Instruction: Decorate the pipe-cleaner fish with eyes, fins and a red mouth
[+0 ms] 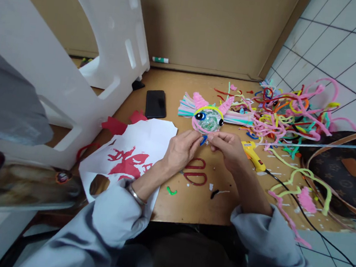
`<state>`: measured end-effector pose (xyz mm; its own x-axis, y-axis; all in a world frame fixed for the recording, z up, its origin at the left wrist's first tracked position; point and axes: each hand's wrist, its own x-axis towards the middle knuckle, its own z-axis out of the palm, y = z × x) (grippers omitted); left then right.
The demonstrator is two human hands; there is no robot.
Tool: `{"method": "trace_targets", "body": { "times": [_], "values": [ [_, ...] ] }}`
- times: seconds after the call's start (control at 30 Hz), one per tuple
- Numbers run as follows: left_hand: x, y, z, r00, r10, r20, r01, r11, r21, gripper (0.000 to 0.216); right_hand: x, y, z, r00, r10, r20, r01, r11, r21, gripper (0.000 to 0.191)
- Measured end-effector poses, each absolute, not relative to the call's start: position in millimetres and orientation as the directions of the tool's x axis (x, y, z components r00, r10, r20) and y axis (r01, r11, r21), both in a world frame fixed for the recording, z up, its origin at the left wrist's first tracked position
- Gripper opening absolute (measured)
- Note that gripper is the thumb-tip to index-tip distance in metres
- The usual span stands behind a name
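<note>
Brown tabletop before a tan panel, white dark-jointed tiles rightward.

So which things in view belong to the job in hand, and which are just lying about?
Likely the job: big-eyed figure; blue piece; pipe cleaners; glue gun; scissors.

Apparently lying about: black phone; brown handbag; marker; white paper.

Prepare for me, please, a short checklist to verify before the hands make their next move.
1. Two pink fuzzy ears on the clear round figure: ok, both present.
2. Small blue piece secure in the fingertips: cannot tell, partly hidden.
3. Blades of the red-handled scissors fully visible: not ok, the left forearm is over that area.
4. Yellow glue gun set down: ok, lying beside the right forearm.
5. Glue gun heat: cannot tell.
</note>
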<state>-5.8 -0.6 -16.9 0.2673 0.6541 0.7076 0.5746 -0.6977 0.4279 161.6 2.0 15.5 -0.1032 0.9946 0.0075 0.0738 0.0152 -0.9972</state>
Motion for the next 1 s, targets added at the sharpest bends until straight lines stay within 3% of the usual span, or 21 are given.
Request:
{"method": "trace_targets", "body": {
  "times": [1.0],
  "values": [
    [-4.2,-3.9,-18.2,0.303,0.714,0.632,0.608,-0.655,0.448,0.027,155.2,-1.2,18.0,-0.012,1.000,0.018,0.146,0.020,-0.989,0.021]
  ]
}}
